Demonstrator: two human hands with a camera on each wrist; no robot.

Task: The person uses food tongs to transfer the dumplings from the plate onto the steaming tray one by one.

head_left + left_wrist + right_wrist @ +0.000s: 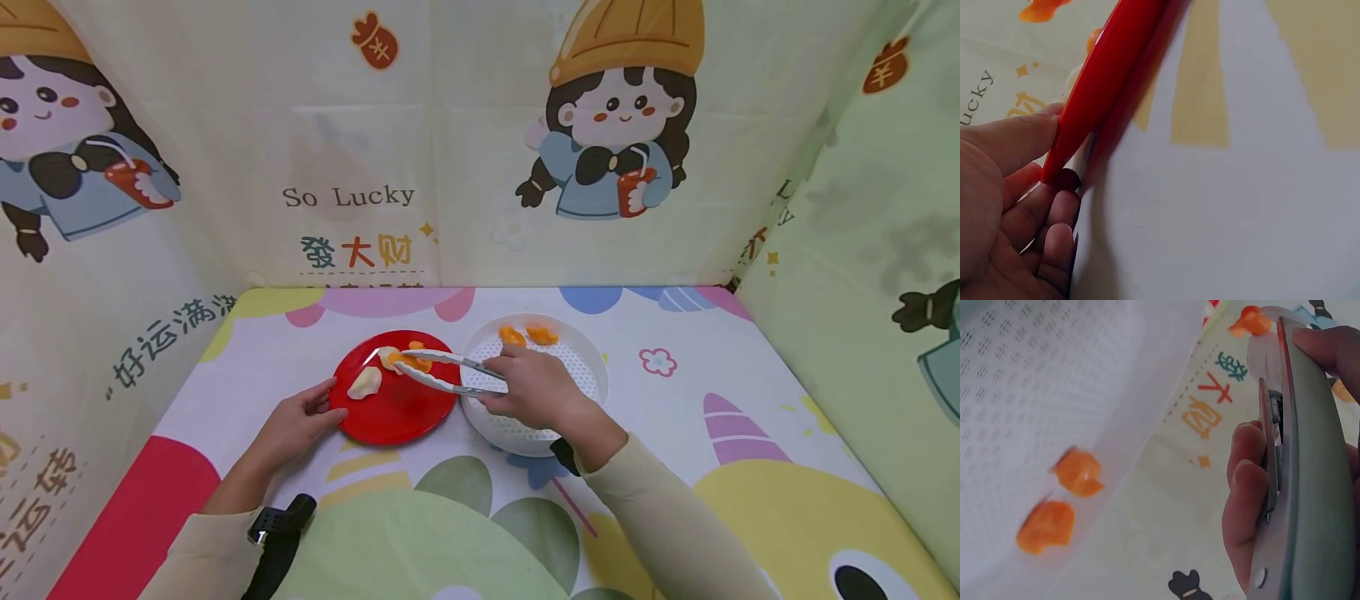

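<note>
My left hand (300, 425) holds the left rim of a round red plate (405, 412), thumb on top and fingertips beneath the edge in the left wrist view. Two pale dumpling-like pieces, one of them at the near left (365, 383), lie on the plate. My right hand (536, 387) grips metal tongs (427, 383) with pale tips, reaching across to the plate. An orange piece (415, 362) is between the tong tips; in the left wrist view an orange piece (1044, 9) appears above the plate. Behind it, another bit of orange shows at the plate.
Right of the plate stands a round white perforated tray (480, 433), partly under my right hand. Two orange pieces (1079, 472) lie in it near the far rim. A patterned cloth (645, 408) covers the table, and printed curtains (480, 150) hang at the back and sides.
</note>
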